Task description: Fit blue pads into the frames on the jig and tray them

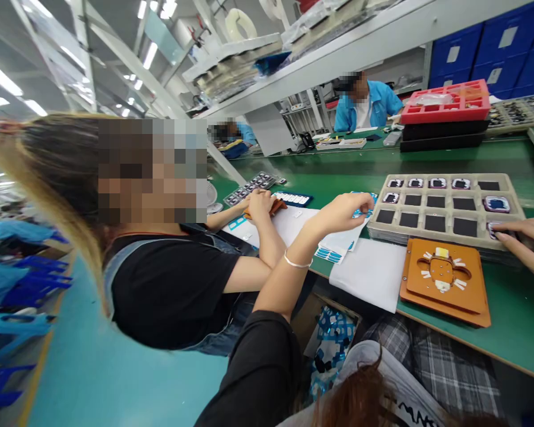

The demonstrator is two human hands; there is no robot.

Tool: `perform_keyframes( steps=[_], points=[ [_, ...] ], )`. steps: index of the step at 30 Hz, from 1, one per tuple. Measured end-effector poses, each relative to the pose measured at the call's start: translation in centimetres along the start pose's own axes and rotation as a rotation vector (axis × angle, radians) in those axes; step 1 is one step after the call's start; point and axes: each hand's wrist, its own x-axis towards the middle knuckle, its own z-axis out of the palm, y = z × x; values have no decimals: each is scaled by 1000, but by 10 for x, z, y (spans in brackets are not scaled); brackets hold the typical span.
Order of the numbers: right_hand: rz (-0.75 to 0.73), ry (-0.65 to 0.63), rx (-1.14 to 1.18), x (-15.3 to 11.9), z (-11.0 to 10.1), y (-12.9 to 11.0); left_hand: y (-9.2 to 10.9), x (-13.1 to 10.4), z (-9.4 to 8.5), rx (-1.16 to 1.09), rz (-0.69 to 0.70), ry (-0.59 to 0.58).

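brown hair (374, 391), modules (436, 182) in beige tray (506, 187)

We look along a room lit by bright strip lights (0, 75) hung among pale beams (137, 59). A turquoise floor (173, 385) spreads at our left, crossed by a yellow line (43, 356), with blurred blue seats (22, 323) beyond it. Before us stretches a long green table (516, 308), with a loaded white shelf (374, 46) above it. Farther back, we see an upright white board (271, 130) and stacked blue boxes (492, 41) with pale labels
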Motion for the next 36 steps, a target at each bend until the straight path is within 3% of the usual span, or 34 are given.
perform_keyframes(
  steps=[3, 5, 9, 18, 23, 28, 36],
  points=[
    [39, -9, 54, 3, -4, -10, 49, 1, 13, -187, 379, 214],
    [58, -31, 80, 4, -7, -16, 76, 2, 28, -249, 553, 303],
    [61, -65, 79, 5, -10, -20, 104, 5, 57, -145, 567, 319],
    [1, -80, 87, 3, -8, -16, 106, 9, 82, -2, 418, 348],
    [-48, -100, 92, 3, -10, -16, 103, 11, 85, -3, 457, 373],
    [24, -118, 89, 4, -11, -19, 95, 8, 80, 15, 523, 377],
    [57, -154, 108, 4, -11, -18, 84, 6, 76, -19, 583, 301]
  ],
)
